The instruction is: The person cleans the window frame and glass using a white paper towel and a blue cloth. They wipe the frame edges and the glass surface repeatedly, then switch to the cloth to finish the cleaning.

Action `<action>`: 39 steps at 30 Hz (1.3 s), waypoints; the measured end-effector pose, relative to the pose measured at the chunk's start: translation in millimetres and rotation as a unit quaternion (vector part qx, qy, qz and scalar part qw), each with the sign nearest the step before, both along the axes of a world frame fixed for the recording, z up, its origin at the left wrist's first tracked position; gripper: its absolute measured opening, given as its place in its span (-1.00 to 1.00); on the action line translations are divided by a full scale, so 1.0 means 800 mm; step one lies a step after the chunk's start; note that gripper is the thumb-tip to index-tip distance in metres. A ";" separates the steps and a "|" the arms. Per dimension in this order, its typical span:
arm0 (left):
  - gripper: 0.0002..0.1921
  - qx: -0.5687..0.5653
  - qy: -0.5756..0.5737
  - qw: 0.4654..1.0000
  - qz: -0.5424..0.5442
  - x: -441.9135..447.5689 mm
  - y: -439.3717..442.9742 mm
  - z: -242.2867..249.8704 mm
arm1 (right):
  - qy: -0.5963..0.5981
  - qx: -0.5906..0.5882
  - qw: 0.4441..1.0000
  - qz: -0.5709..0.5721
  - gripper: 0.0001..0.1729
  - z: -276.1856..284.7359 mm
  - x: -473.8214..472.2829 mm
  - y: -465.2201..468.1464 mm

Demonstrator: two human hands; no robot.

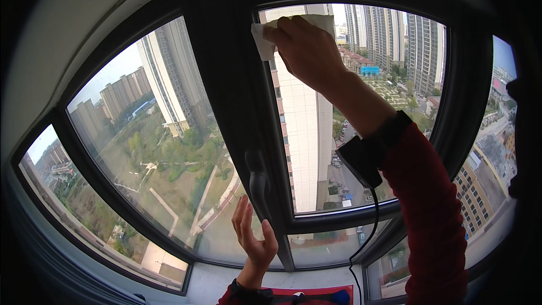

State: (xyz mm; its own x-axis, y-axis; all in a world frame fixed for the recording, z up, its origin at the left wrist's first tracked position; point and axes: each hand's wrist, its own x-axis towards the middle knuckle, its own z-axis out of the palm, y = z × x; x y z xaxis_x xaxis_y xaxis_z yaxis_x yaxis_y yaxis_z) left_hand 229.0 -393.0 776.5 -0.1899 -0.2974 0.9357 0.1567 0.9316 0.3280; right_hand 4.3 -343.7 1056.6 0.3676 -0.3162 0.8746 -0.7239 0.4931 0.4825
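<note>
Up at the top left corner of the right window pane, my right hand grips a pale wiping cloth. The cloth lies against the glass and reaches onto the dark frame; part of it is hidden behind my fingers. Lower down, my left hand is raised with its fingers apart and nothing in it. It is just below and beside the dark window handle; whether it touches the frame I cannot tell. The handle points downward on the frame's thick upright.
A black device is strapped at my right wrist, its cable hanging to the sill. Below is the white window sill with a red item on it. A large left pane shows high-rises and greenery outside.
</note>
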 end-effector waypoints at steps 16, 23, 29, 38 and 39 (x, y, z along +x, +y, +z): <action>-0.40 0.119 -0.012 0.990 -0.074 -0.034 -0.014 -0.045 | -0.109 0.180 0.974 0.087 -0.54 -0.252 0.003 0.024; -0.38 0.148 -0.011 0.985 -0.086 -0.031 -0.010 -0.038 | -0.143 0.245 0.956 0.078 -0.63 -0.380 0.015 0.039; -0.40 0.154 -0.009 0.984 -0.094 -0.032 -0.010 -0.032 | -0.155 0.311 0.937 0.045 -0.59 -0.444 0.015 0.044; -0.40 0.142 -0.003 0.987 -0.078 -0.036 -0.011 -0.034 | -0.258 0.369 0.887 0.102 -0.69 -0.506 0.019 0.045; -0.40 0.140 -0.006 0.987 -0.076 -0.036 -0.011 -0.035 | -0.281 0.361 0.882 0.110 -0.69 -0.514 0.020 0.044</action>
State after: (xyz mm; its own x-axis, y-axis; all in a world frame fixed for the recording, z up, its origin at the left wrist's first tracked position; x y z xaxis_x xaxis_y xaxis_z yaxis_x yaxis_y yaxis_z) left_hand 200.2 -401.9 748.7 -0.2618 -0.5119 0.8182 0.2820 0.7701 0.5721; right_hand 20.4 -308.2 645.6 0.0622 -0.8408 0.5378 -0.9888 0.0213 0.1477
